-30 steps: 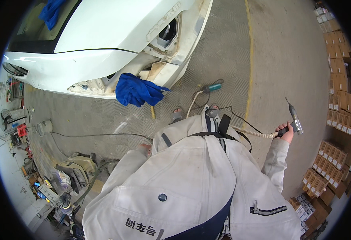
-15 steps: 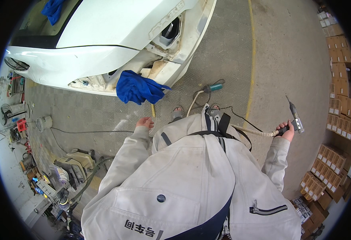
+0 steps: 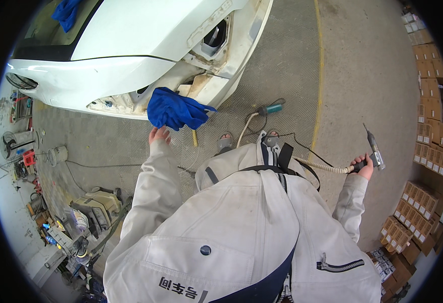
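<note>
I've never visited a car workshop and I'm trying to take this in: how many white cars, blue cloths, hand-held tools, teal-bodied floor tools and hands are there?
White car: 1
Blue cloths: 2 (near cloth, far cloth)
Hand-held tool: 1
Teal-bodied floor tool: 1
Hands: 2 (left hand, right hand)
Total: 7

Left of the frame's centre, the left hand [image 3: 159, 135] is at the lower edge of a blue cloth [image 3: 178, 108]; whether it grips is unclear. The cloth lies against a white car [image 3: 125, 76] across the upper left. At right, the right hand [image 3: 365, 167] grips a grey tool [image 3: 374, 144], its thin tip upward. A pale ribbed hose [image 3: 322, 166] runs leftward from it.
</note>
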A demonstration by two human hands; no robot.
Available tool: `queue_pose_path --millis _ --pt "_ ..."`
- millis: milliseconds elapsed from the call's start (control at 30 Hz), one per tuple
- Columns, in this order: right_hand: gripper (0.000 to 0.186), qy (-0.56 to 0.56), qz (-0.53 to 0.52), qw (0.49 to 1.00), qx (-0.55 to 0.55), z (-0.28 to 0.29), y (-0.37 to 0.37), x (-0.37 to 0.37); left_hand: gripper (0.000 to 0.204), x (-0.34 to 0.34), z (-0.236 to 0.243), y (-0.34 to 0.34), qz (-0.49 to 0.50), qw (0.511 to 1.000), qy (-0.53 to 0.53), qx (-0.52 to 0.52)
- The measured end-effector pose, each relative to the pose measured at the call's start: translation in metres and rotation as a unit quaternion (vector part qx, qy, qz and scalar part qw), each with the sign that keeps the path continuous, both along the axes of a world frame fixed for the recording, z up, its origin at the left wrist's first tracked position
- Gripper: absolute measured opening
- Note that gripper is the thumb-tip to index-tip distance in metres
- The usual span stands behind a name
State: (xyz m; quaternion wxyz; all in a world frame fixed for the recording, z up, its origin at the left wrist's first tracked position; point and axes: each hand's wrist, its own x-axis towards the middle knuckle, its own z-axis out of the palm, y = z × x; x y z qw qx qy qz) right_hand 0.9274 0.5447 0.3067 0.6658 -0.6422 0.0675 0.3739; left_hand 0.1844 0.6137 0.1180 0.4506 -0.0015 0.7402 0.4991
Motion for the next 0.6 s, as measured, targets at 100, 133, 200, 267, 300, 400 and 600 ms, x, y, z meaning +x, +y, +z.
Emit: queue_pose_path --millis 100,133,200,267,300,400,600 --pt "0.016 0.002 0.001 1.000 -0.003 0.001 0.000 -0.002 0.047 -0.003 0.006 0.010 -0.066 0.997 -0.032 -0.018" --pt "0.017 -0.001 0.001 1.000 -0.004 0.001 0.000 -0.002 0.048 -0.002 0.007 0.012 -0.072 0.997 -0.033 -0.022" --pt "0.017 -0.004 0.001 1.000 -0.004 0.001 -0.001 -0.003 0.047 -0.001 0.009 0.013 -0.072 0.997 -0.020 -0.033" --pt "0.018 -0.006 0.002 1.000 0.002 0.000 -0.002 -0.003 0.043 0.002 0.015 0.013 -0.060 0.997 0.005 -0.048" --pt "0.018 -0.003 0.004 1.000 0.003 0.000 -0.003 -0.003 0.037 0.004 0.020 0.012 -0.062 0.997 0.023 -0.044" --pt "0.017 -0.003 0.006 1.000 0.006 0.000 -0.004 -0.003 0.022 0.011 0.036 0.013 -0.065 0.994 0.086 0.009" --pt "0.016 0.000 0.003 1.000 0.004 0.001 -0.003 -0.005 0.016 0.034 0.058 0.029 -0.091 0.964 0.157 0.195"
